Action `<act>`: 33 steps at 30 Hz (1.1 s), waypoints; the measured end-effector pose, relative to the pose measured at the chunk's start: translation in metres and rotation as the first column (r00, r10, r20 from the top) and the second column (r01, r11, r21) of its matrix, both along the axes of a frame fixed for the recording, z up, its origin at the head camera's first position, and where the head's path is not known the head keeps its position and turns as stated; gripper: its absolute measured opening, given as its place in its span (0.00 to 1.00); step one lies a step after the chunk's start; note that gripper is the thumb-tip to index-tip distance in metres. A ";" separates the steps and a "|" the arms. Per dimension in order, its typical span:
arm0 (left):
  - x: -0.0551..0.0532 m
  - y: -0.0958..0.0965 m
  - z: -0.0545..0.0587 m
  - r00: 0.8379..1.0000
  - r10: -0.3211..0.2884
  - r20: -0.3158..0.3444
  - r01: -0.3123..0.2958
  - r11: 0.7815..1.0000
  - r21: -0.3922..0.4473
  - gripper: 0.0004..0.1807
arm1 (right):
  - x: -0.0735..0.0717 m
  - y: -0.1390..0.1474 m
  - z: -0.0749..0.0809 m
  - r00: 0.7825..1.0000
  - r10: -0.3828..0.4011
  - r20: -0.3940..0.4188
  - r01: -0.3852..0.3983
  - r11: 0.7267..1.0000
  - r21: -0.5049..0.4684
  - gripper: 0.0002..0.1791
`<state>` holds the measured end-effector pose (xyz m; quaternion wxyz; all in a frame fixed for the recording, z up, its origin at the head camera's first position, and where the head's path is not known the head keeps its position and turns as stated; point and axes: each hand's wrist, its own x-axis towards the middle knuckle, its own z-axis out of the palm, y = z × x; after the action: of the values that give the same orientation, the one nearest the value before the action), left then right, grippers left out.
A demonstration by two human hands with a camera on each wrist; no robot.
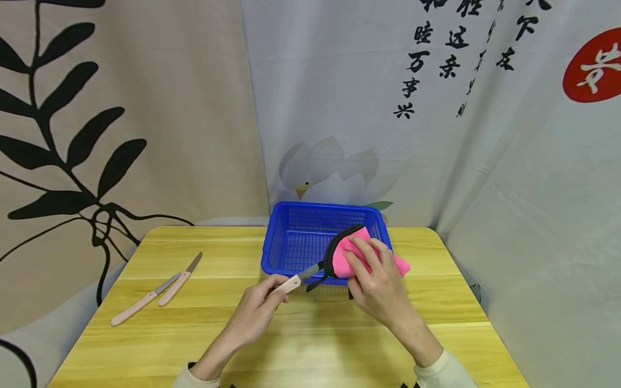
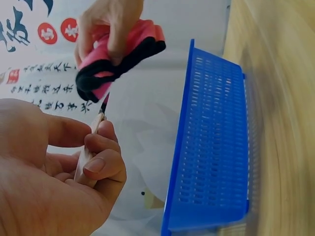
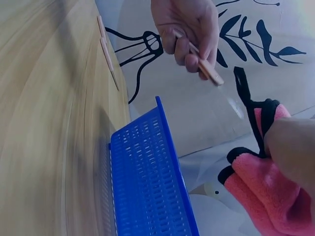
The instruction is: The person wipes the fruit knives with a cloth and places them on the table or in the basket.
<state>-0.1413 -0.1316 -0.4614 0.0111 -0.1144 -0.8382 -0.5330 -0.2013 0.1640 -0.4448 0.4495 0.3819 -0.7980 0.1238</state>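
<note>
My left hand (image 1: 259,307) grips a knife (image 1: 292,284) by its pale handle, with the blade pointing up and to the right. A folded pink cloth (image 1: 349,256) with black edging is held in my right hand (image 1: 380,280), its fingers bent over the top. In the head view the blade's tip meets the cloth's black edge. The right wrist view shows the blade close to a black loop on the cloth (image 3: 266,182). Both hands are above the near side of a blue basket (image 1: 303,245).
Two more knives with pale handles, one knife (image 1: 145,302) and another knife (image 1: 179,280), lie on the left of the wooden table (image 1: 301,345). Behind the table hangs a printed curtain (image 1: 194,108). The basket stands near the table's far edge.
</note>
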 end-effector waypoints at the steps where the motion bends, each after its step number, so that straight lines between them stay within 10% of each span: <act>1: 0.000 0.000 0.000 1.000 0.003 0.001 -0.003 1.000 -0.002 0.09 | 0.001 -0.001 0.000 1.000 0.013 -0.013 -0.014 1.000 -0.005 0.22; 13: -0.003 0.008 0.004 0.999 -0.021 -0.035 0.020 1.000 -0.010 0.10 | 0.017 -0.032 -0.002 0.979 0.198 -0.045 -0.194 0.977 0.086 0.19; 33: -0.002 0.009 0.003 0.991 -0.055 -0.124 0.053 0.998 -0.025 0.12 | 0.017 -0.034 -0.006 0.995 0.095 0.027 -0.098 0.984 0.150 0.20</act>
<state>-0.1433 -0.1224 -0.4586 0.0479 -0.1704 -0.8383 -0.5158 -0.1844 0.1299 -0.4508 0.4048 0.4518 -0.7901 0.0885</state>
